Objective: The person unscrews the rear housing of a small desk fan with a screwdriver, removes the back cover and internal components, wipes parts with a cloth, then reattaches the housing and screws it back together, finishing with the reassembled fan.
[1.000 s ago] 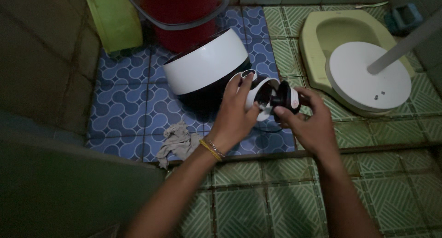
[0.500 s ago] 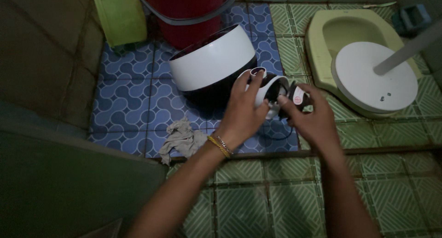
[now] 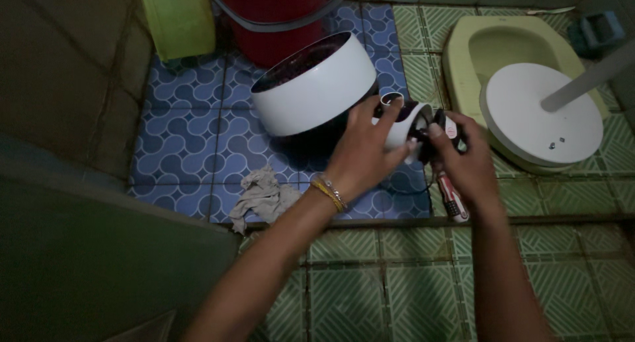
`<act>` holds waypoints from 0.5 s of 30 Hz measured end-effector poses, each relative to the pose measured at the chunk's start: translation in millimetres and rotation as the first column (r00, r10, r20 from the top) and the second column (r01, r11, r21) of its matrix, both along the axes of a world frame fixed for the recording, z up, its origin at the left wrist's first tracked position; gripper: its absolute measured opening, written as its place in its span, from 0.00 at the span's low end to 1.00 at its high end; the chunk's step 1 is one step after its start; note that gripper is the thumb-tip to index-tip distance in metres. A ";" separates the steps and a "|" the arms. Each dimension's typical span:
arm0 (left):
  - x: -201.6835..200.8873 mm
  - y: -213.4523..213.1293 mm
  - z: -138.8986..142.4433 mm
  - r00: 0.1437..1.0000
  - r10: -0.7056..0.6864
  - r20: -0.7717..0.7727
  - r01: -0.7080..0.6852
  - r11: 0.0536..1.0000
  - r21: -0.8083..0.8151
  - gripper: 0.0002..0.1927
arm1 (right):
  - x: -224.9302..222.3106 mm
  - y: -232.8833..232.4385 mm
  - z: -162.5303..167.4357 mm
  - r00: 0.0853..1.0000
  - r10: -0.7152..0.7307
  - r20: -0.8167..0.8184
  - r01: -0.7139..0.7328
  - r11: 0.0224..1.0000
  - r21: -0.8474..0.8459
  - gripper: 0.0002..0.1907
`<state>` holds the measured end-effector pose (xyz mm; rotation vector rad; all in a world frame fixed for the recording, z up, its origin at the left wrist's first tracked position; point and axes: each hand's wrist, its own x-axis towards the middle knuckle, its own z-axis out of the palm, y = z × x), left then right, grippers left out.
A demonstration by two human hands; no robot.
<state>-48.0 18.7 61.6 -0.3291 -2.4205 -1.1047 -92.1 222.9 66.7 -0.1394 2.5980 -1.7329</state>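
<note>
Hands share a small white part (image 3: 401,127): left hand (image 3: 362,150) grips its body; right hand (image 3: 463,158) pinches its dark end; drum (image 3: 316,87), rag (image 3: 264,195) and tool (image 3: 451,198) lie untouched.

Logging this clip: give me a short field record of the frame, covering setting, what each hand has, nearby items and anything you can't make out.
setting: dim tiled floor, blue and green tiles
left hand: grips small white cylindrical part
right hand: on the dark end of the same part
behind hands: white round housing, tilted, with red bucket behind it
floor items: crumpled grey rag; red-handled tool
right side: white round base with pole over yellow-green squat pan
unclear: what the part's dark end is
</note>
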 end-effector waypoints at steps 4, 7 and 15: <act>-6.3 -12.7 -1.5 0.999 -0.052 -0.001 0.050 0.957 -0.286 0.51 | -12.3 10.0 -7.7 0.998 0.058 -0.027 -0.060 0.996 -0.059 0.25; -15.6 -15.6 -6.2 0.993 -0.053 -0.107 0.001 0.899 -0.438 0.57 | -15.8 14.0 -12.4 0.993 0.105 -0.061 -0.108 0.993 -0.056 0.24; -35.7 -13.6 -17.0 0.978 -0.112 -0.175 0.019 0.888 -0.460 0.61 | -9.4 7.5 -6.6 0.941 0.170 -0.292 -0.161 0.985 0.055 0.27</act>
